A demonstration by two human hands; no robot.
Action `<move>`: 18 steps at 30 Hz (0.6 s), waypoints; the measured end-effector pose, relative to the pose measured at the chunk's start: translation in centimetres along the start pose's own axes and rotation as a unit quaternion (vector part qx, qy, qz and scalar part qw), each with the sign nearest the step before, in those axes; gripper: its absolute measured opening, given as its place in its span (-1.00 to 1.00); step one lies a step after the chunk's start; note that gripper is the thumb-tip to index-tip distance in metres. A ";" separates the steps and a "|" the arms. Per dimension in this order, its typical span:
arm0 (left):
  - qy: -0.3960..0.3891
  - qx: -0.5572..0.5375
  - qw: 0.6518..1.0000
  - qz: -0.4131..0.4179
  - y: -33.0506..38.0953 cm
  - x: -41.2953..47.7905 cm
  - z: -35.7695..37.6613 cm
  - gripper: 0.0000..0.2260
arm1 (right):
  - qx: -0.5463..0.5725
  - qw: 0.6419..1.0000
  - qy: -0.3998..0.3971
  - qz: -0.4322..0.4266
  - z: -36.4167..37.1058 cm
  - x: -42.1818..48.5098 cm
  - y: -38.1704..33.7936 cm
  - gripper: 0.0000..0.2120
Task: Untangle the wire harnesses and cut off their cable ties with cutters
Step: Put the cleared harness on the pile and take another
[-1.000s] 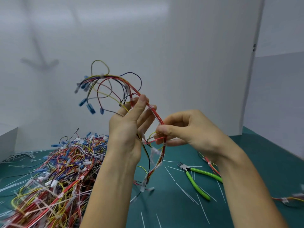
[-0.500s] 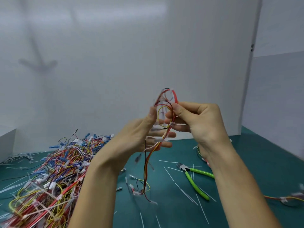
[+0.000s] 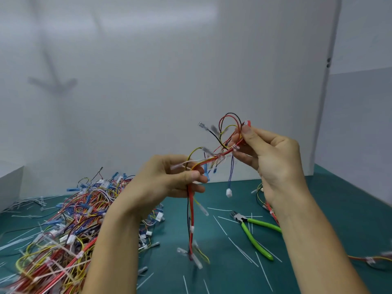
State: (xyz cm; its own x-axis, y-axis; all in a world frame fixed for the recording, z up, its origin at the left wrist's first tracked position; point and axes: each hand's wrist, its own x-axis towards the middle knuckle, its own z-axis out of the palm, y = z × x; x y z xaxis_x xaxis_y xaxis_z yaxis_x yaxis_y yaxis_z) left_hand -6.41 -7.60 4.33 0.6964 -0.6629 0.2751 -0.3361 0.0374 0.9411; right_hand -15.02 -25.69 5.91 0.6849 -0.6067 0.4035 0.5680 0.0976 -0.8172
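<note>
One red, yellow and black wire harness hangs above the teal desk. The left hand pinches its middle. The right hand, at two o'clock from it, pinches the looped upper end. Green-handled cutters lie at six o'clock of the right hand, a tangled harness pile at eight o'clock of the left.

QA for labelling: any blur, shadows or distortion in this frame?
Head view: motion blur smears the held harness and its connectors; left hand, right hand and cutters look fairly sharp. Head view: soft shadow on the white wall; even light, no glare. Head view: panel edge leans, wide-angle distortion.
</note>
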 end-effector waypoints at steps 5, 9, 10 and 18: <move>0.111 -0.127 0.985 0.027 0.5 0.4 0.5 -0.88 | -0.019 0.996 -0.050 0.069 -0.1 -0.1 0.3 -0.83; 0.168 -0.185 0.968 0.034 0.9 0.5 0.9 -0.92 | -0.230 0.935 -0.245 0.117 -0.5 -0.3 0.0 -0.64; 0.179 -0.198 0.963 0.038 1.0 0.6 0.9 -0.92 | -0.290 0.896 -0.311 0.126 -0.6 -0.4 0.0 -0.62; 0.207 -0.340 0.915 0.060 1.8 0.8 1.7 -0.94 | -0.342 0.846 -0.392 0.119 0.3 -0.9 0.7 -0.79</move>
State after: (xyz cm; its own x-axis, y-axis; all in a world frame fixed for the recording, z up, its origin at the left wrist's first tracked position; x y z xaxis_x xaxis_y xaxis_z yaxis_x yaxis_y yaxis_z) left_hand -7.58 -9.36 5.92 0.9085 -0.2889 0.3020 -0.0503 0.6418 0.7652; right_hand -15.13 -24.84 5.03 0.9871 0.1014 0.1237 0.1580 -0.4984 -0.8524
